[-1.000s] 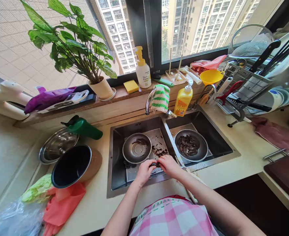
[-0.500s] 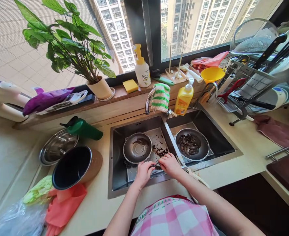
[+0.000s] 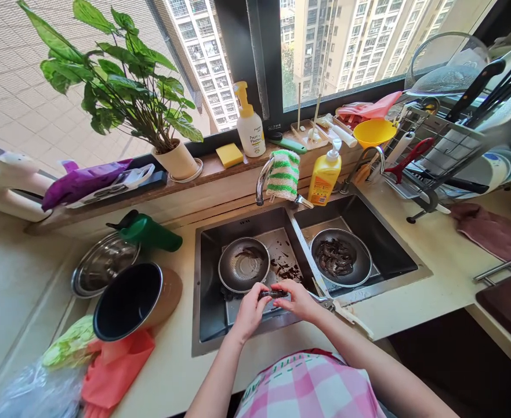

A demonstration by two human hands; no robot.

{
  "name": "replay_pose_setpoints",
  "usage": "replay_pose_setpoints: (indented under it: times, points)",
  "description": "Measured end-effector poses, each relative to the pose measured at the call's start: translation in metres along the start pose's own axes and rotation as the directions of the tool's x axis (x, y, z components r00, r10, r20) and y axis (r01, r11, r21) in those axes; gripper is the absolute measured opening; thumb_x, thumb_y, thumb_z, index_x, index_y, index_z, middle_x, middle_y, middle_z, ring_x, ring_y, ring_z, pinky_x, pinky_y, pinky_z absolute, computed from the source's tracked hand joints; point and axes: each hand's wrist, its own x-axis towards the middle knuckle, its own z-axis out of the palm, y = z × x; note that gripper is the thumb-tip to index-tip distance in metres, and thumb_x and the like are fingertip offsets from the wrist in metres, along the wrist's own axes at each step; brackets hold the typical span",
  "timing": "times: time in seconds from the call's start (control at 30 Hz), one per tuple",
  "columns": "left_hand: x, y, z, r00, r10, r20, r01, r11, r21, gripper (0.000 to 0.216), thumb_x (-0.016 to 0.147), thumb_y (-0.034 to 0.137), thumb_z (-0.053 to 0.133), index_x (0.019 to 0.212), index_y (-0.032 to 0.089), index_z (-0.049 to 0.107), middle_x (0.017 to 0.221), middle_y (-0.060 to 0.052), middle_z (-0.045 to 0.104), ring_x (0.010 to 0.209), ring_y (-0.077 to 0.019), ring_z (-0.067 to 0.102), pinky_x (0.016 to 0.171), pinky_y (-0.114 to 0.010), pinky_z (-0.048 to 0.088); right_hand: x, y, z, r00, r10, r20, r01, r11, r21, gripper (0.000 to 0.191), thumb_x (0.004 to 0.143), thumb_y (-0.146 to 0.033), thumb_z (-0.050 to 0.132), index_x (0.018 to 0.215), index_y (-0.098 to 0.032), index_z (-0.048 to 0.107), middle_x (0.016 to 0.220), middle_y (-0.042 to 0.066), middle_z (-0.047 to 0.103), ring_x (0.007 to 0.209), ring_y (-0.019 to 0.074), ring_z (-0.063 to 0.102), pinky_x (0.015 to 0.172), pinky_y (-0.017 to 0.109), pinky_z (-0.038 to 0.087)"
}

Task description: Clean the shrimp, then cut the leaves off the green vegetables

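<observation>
Over the front of the left sink basin, my left hand and my right hand pinch the two ends of a dark shrimp between them. Beyond my left hand sits a metal strainer bowl with a little dark material inside. Dark scraps lie on the basin floor beside it. In the right basin, another metal bowl holds a pile of dark shrimp. Scissors with pale handles rest on the sink's front rim by my right wrist.
A faucet with a striped cloth hangs over the sink divider. Left on the counter are a dark pot, a steel basin, a green jug and red gloves. A dish rack stands right.
My right hand has shifted slightly toward me and its fingers have straightened, showing more of the shrimp between both hands. The scissors are less covered by my right arm.
</observation>
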Motion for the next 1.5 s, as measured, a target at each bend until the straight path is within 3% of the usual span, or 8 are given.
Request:
replay_pose_setpoints:
  times: [0.13,0.4,0.97,1.5]
  points:
    - [0.000,0.009,-0.003,1.000,0.004,0.016,-0.005,1.000,0.014,0.009,0.081,0.026,0.047,0.086,0.021,0.053,0.078,0.000,0.058,0.071,-0.0154,0.053,0.067,-0.024,0.039,0.004,0.001,0.005,0.992,0.125,0.010,-0.125,0.973,0.194,0.031,0.071,-0.035,0.066,0.098,-0.020,0.069,0.096,0.006,0.069,0.089,0.0221,0.061,0.081,0.034,0.046]
    - [0.005,0.009,-0.002,0.997,-0.036,0.062,0.030,0.995,0.097,0.007,0.081,0.022,0.046,0.083,0.021,0.053,0.076,-0.001,0.061,0.071,-0.0161,0.054,0.066,-0.024,0.038,0.008,0.014,0.020,0.971,0.214,0.104,-0.236,0.815,0.528,0.034,0.064,-0.042,0.069,0.086,-0.016,0.071,0.080,0.003,0.071,0.074,0.0190,0.061,0.074,0.033,0.046]
    - [0.021,0.006,0.013,0.997,-0.011,0.080,-0.009,0.969,0.246,0.009,0.083,0.022,0.041,0.084,0.019,0.050,0.072,-0.001,0.057,0.067,-0.0156,0.052,0.062,-0.024,0.036,0.017,0.029,0.020,0.957,0.284,0.052,-0.259,0.766,0.588,0.028,0.057,-0.044,0.071,0.059,-0.016,0.065,0.055,-0.003,0.057,0.058,0.0123,0.048,0.060,0.026,0.036]
    - [0.018,-0.001,0.020,0.997,-0.049,0.063,0.042,0.994,0.105,0.008,0.088,0.027,0.032,0.086,0.021,0.037,0.074,-0.002,0.053,0.067,-0.0166,0.050,0.064,-0.028,0.039,0.019,0.018,0.017,0.969,0.247,-0.007,-0.198,0.794,0.575,0.020,0.060,-0.036,0.069,0.055,-0.017,0.066,0.059,-0.002,0.057,0.061,0.0130,0.047,0.063,0.026,0.036]
